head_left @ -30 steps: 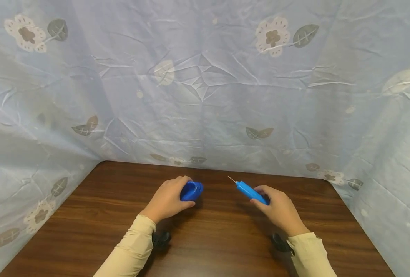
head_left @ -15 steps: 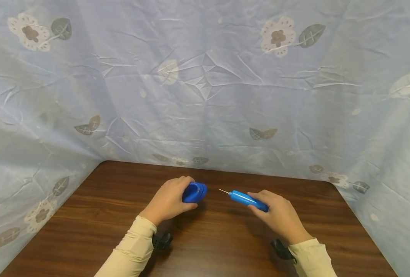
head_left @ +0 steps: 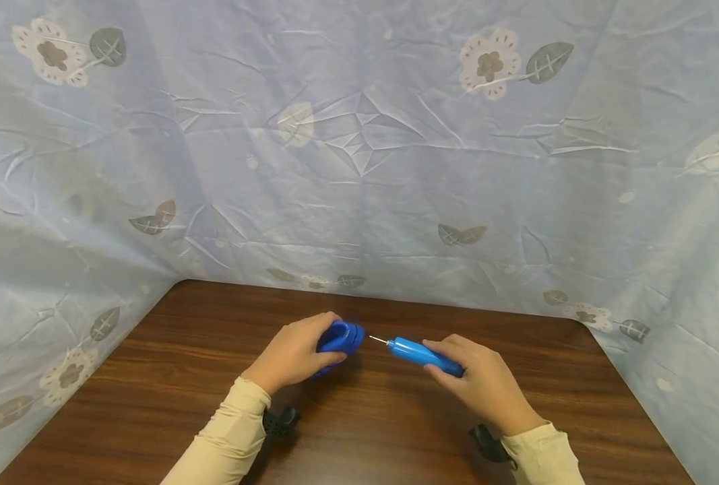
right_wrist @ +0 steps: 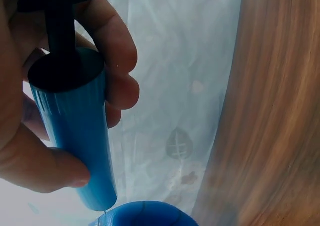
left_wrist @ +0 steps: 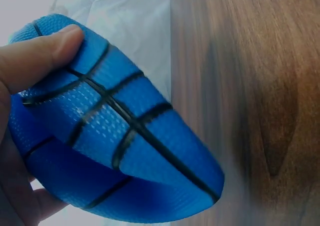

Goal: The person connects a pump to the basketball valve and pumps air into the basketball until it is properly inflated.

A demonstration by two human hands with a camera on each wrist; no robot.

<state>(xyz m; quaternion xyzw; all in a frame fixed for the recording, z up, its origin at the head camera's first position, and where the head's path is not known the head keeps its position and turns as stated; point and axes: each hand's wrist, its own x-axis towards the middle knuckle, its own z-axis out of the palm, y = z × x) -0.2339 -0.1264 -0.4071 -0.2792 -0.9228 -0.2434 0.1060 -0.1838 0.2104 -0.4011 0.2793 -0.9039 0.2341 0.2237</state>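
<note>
In the head view, my left hand [head_left: 292,357] grips a deflated blue ball [head_left: 348,339] over the middle of the table. The left wrist view shows the ball [left_wrist: 165,136] caved in, with a pebbled skin and black basketball lines, my thumb [left_wrist: 45,54] pressing its upper side. My right hand [head_left: 483,380] holds a blue hand pump [head_left: 416,351], its thin needle [head_left: 379,339] pointing left with the tip close beside the ball. In the right wrist view, fingers and thumb wrap the pump barrel [right_wrist: 75,126], and its black plunger handle [right_wrist: 61,29] faces the wrist.
A dark wooden table [head_left: 383,431] lies beneath both hands. Pale flowered cloth [head_left: 359,202] hangs behind it and along both sides. Black straps with cameras, one at the left wrist [head_left: 282,422] and one at the right wrist [head_left: 489,444], sit by the sleeves.
The pump has swung from a steep slant to nearly level and moved left, bringing the needle tip close to the ball. My left hand has tilted the ball slightly.
</note>
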